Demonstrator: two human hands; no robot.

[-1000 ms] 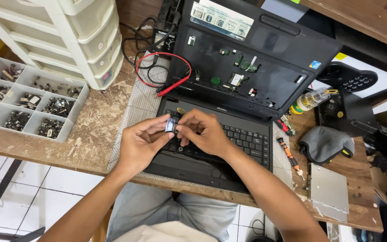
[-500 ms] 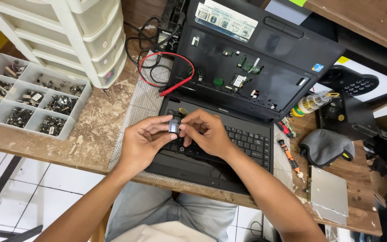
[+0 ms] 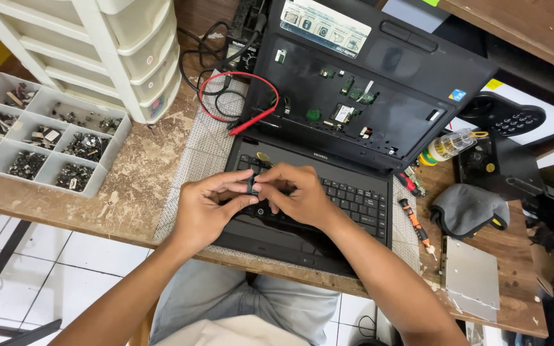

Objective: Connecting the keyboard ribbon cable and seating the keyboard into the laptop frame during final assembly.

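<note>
Pinching small dark part (image 3: 251, 185) w/ fingers of both hands, left hand (image 3: 205, 208) & right hand (image 3: 297, 195), over laptop keyboard (image 3: 347, 198).

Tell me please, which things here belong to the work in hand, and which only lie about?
In hand: left hand, right hand, small dark part pinched between them, laptop.

Lying about: parts tray, red cable, screwdriver, grey cloth, drawer unit.
</note>
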